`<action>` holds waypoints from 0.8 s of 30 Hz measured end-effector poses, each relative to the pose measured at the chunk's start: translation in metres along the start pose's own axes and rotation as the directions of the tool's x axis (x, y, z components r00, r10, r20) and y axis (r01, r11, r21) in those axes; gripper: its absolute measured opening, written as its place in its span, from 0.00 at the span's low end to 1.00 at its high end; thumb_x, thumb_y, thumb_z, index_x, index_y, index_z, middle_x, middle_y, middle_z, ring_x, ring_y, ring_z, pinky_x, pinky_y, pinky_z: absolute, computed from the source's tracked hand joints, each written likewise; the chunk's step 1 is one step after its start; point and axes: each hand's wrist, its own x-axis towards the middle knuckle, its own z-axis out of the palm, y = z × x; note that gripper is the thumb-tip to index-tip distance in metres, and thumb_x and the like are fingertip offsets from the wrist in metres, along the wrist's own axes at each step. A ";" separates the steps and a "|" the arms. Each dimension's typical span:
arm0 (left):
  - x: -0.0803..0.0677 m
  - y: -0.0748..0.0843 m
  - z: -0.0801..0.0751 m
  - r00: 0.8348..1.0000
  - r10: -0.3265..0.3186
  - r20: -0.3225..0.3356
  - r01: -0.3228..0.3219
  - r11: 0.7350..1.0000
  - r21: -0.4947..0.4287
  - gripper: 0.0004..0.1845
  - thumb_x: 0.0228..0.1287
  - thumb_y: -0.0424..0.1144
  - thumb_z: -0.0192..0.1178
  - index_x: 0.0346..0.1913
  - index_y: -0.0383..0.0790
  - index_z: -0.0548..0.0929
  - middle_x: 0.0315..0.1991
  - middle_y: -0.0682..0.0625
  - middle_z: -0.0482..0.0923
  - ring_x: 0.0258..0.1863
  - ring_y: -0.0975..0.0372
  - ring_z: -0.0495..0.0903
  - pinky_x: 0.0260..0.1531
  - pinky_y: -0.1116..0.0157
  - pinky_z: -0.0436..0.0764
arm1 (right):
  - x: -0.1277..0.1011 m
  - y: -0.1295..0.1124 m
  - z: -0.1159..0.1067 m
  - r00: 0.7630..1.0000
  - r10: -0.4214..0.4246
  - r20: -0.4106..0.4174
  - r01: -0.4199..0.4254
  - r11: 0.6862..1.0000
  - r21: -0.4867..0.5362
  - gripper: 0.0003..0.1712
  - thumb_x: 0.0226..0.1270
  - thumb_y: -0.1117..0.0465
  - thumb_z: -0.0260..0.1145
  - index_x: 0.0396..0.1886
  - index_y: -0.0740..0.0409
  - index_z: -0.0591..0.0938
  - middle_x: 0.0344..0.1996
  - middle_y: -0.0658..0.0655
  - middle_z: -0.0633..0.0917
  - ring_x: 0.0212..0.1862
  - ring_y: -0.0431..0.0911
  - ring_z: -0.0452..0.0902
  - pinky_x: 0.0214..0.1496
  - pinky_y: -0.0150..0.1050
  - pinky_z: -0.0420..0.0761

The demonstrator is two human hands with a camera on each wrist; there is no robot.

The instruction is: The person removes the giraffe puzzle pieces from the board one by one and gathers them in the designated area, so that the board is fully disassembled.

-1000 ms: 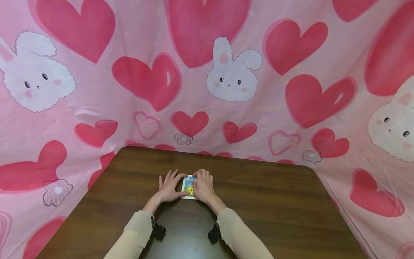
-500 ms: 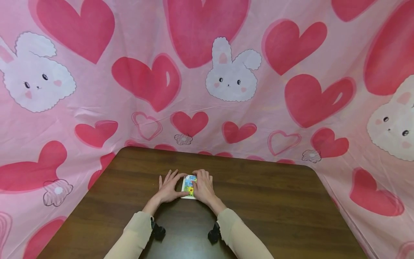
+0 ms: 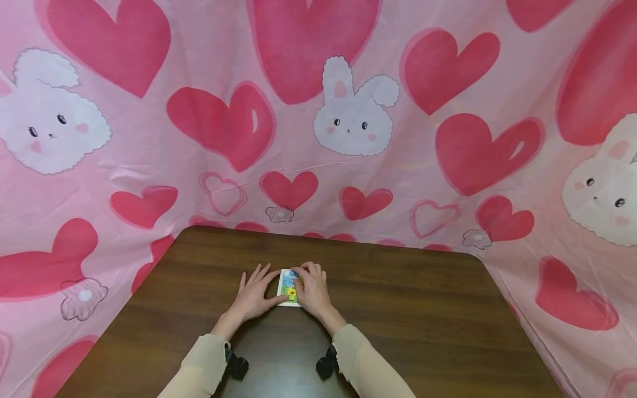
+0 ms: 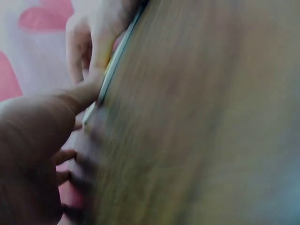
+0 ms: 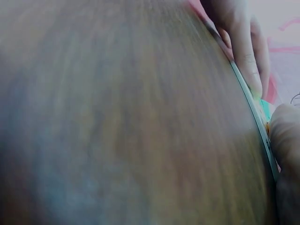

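A small colourful picture card point(image 3: 288, 288) with a white border lies flat on the dark wooden table point(image 3: 423, 309). My left hand point(image 3: 254, 294) lies flat beside it with fingers spread, and its thumb touches the card's left edge. My right hand point(image 3: 311, 287) rests on the card's right half and hides that part. In the left wrist view the card's thin edge point(image 4: 115, 65) shows side-on with the left thumb point(image 4: 77, 96) against it. In the right wrist view the card's edge point(image 5: 251, 110) runs under a right finger point(image 5: 248, 61).
A pink cloth point(image 3: 348, 166) printed with hearts and bunnies hangs behind and beside the table. Black wrist mounts point(image 3: 237, 366) sit under both sleeves. The table's rounded far corners lie close to the cloth.
The view has shifted slightly. Both hands stay at the card, with the left hand drawn a little nearer to me.
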 end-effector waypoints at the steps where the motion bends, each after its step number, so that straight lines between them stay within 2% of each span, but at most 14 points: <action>1: -0.003 0.002 -0.001 1.000 -0.008 0.003 0.008 0.999 0.032 0.42 0.71 0.60 0.72 0.79 0.41 0.76 0.85 0.30 0.63 0.88 0.33 0.55 0.81 0.21 0.44 | 0.000 0.000 0.000 1.000 -0.002 -0.003 0.002 1.000 0.000 0.16 0.78 0.63 0.70 0.61 0.57 0.90 0.54 0.59 0.84 0.59 0.56 0.76 0.60 0.54 0.73; 7: -0.020 0.014 -0.004 0.999 -0.030 0.015 0.027 0.989 0.143 0.34 0.77 0.54 0.67 0.80 0.43 0.76 0.84 0.31 0.66 0.86 0.35 0.60 0.79 0.21 0.53 | 0.000 -0.001 0.001 1.000 -0.007 -0.020 0.006 1.000 -0.019 0.15 0.77 0.62 0.71 0.60 0.55 0.90 0.54 0.59 0.85 0.60 0.56 0.77 0.60 0.54 0.74; 14: -0.027 0.016 0.001 1.000 -0.020 -0.006 0.020 0.990 0.140 0.31 0.78 0.53 0.67 0.78 0.46 0.79 0.84 0.32 0.66 0.86 0.35 0.60 0.79 0.21 0.53 | -0.001 0.000 0.001 1.000 -0.029 -0.007 0.029 0.999 -0.014 0.14 0.77 0.63 0.70 0.59 0.55 0.90 0.56 0.59 0.85 0.61 0.55 0.77 0.62 0.54 0.75; 24: -0.028 0.020 0.004 0.999 -0.024 -0.027 0.027 0.992 0.127 0.30 0.79 0.52 0.66 0.78 0.47 0.79 0.84 0.31 0.65 0.86 0.34 0.59 0.79 0.20 0.51 | -0.002 0.000 0.004 0.993 -0.109 -0.036 0.104 0.988 -0.112 0.14 0.76 0.65 0.71 0.57 0.56 0.88 0.53 0.57 0.87 0.58 0.53 0.80 0.56 0.49 0.78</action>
